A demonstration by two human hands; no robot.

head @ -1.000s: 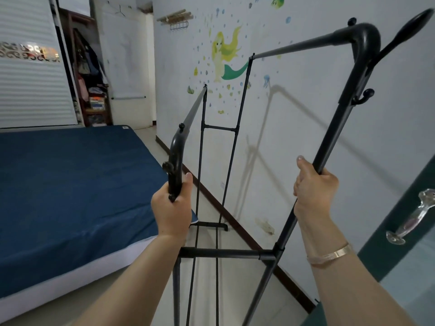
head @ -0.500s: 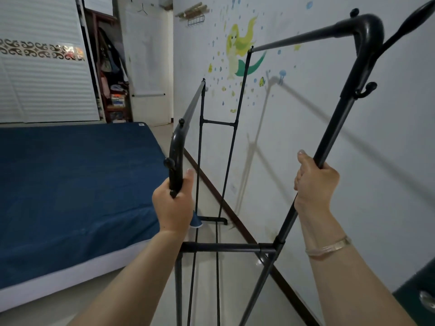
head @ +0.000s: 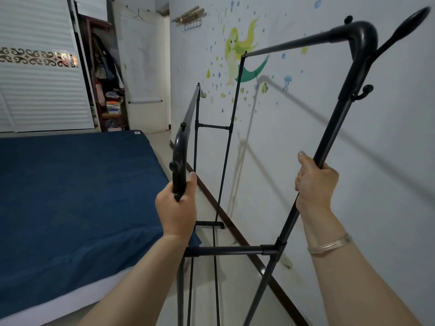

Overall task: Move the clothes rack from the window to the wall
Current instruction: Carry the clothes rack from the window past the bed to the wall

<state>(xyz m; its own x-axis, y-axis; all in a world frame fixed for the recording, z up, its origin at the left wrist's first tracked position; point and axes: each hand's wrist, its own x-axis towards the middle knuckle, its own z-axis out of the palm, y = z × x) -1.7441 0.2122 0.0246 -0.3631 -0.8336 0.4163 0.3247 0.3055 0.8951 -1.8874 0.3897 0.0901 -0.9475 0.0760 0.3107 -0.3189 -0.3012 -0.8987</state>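
The room is dim, in flat, cool light. The clothes rack (head: pixel 329 142) throws soft grey shadows rightward across the white wall (head: pixel 388 161), so light comes from the left. A patterned band on the wardrobe door (head: pixel 37 58) glints. Wide-angle distortion bows lines near the edges; detail is slightly soft throughout.

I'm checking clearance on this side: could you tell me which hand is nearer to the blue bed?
Left. The left hand grips the rack's near-left upright right beside the blue bed; the right hand holds the opposite upright, by the wall.
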